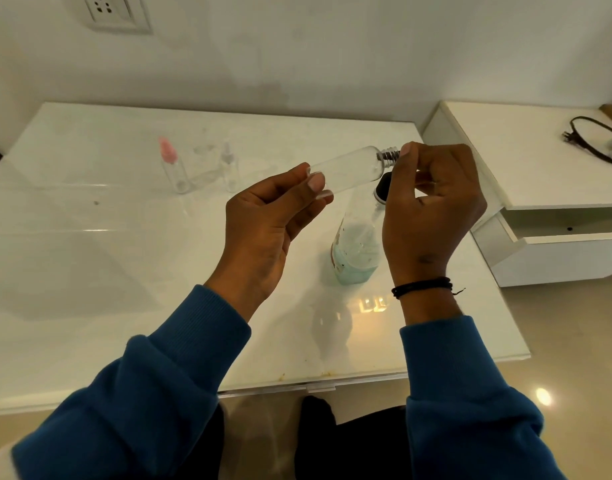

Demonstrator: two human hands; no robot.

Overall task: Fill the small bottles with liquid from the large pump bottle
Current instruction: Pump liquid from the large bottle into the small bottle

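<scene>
- I see a clear small bottle [349, 169] held in the air above the worktop [90, 254], lying nearly flat, its threaded neck [388, 156] uncapped and pointing right.
- My left hand [273, 216] pinches the bottle's base between thumb and fingers.
- My right hand [432, 206] is curled at the neck, fingertips touching the thread.
- The pump bottle [354, 251] stands just below, near right, with pale blue liquid low inside.
- Far left stand more small bottles, one pink-capped [173, 168], one clear-capped [228, 168].
</scene>
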